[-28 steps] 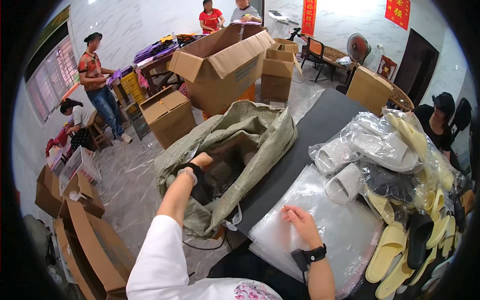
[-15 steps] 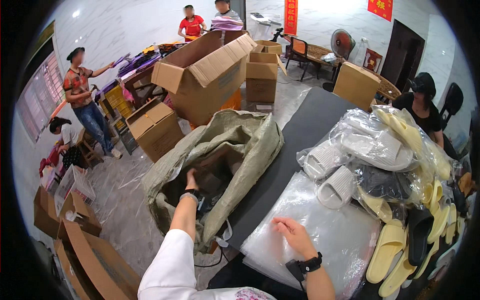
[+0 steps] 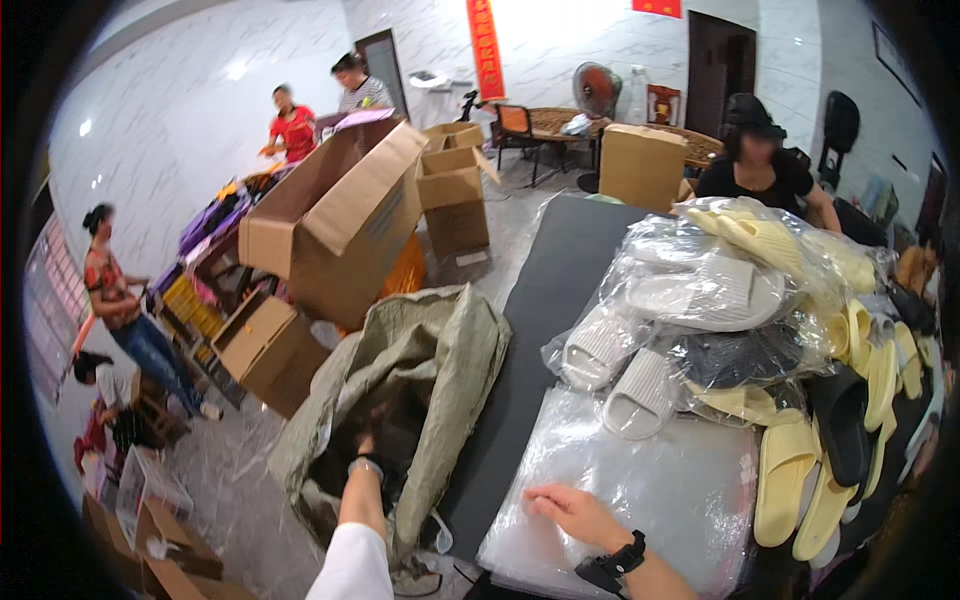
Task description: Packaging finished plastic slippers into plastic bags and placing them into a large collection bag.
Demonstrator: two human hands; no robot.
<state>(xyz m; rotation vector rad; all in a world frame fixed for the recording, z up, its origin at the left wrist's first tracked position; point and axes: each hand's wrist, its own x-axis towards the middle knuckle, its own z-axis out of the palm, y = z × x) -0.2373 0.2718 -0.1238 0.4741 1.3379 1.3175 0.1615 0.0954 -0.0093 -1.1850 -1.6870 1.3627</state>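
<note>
My left hand (image 3: 368, 440) reaches down inside an open olive-green woven sack (image 3: 465, 370). Its fingers are lost in the shadow and blur, so what they touch cannot be made out. My right hand (image 3: 575, 512) is over a stack of clear plastic bags (image 3: 660, 500) on the dark table, its fingers curled together with nothing visible in them. Beyond it lie bagged light-grey slippers (image 3: 640, 395) and bagged pale-yellow slippers (image 3: 750, 235). Loose yellow slippers (image 3: 785, 490) and a black slipper (image 3: 842, 420) lie at the right.
The dark table (image 3: 560, 270) runs away from me. A large open carton (image 3: 350, 240) stands behind the sack, with a smaller carton (image 3: 268, 350) to its left. A person in black (image 3: 760, 175) is at the table's far right; other people are at the far left.
The view has turned to the right, so the scene sits further left. My left hand has gone deeper into the sack. My right hand stays over the clear bags.
</note>
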